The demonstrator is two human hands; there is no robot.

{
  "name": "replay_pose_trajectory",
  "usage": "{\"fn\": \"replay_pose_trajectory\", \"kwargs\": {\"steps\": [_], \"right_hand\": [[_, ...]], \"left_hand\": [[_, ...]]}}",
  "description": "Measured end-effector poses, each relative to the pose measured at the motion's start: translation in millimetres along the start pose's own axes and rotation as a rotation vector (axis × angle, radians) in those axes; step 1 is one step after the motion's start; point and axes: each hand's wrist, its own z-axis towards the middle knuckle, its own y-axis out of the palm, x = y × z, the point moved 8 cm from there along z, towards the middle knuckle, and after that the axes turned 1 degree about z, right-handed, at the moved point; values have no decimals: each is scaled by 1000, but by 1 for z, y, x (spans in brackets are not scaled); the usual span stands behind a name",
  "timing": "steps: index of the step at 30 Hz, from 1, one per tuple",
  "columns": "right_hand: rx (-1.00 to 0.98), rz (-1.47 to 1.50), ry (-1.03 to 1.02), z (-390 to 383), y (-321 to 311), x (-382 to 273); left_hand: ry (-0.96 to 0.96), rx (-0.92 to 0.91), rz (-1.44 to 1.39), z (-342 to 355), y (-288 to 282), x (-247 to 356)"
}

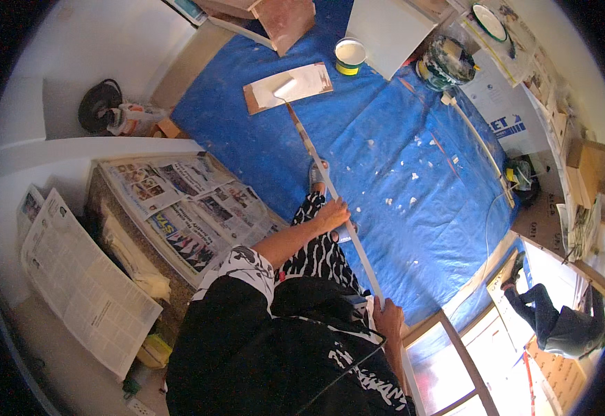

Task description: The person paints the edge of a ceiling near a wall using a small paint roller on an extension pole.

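Observation:
A long-handled paint roller runs diagonally through the view, its pale pole [356, 243] held in both my hands. My left hand [332, 215] is closed around the middle of the pole. Lower down, near my right hip, my right hand [388, 317] grips the same pole. At the far end, the white roller head [285, 88] rests on a wooden board [255, 101] that is largely coated in white paint, with bare brown wood at both ends. Right of the board stands a green-and-yellow bucket [349, 68] with whitish paint inside.
Blue sheeting [399, 180] spotted with white flecks covers the floor. Newspapers [191, 208] lie over a low surface at left. A paint-smeared bucket [446, 64] and a second pole [483, 142] are at right. Beyond the doorway at lower right is another person [559, 322].

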Motion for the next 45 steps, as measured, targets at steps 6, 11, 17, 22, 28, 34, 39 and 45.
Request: {"fn": "replay_pose_trajectory", "kwargs": {"steps": [6,11,17,22,28,34,39,45], "right_hand": [[25,-96,30,-40,-13,36],[12,-64,13,-53,-25,34],[16,-93,23,-40,-13,10],[3,22,-11,4,-1,-28],[-27,63,-28,24,21,-37],[-75,-14,91,-32,24,13],[-54,11,51,-43,21,20],[26,-3,-53,2,15,-27]], "left_hand": [[81,-81,-116,-1,-13,49],[89,12,-117,-5,-17,58],[90,76,-112,-9,-12,33],[-36,43,-44,-5,-1,-26],[-25,-12,-80,-1,8,-61],[114,-125,-185,-14,-8,11],[133,-113,-88,-17,-26,22],[-6,-95,-17,-11,-23,-35]]}}
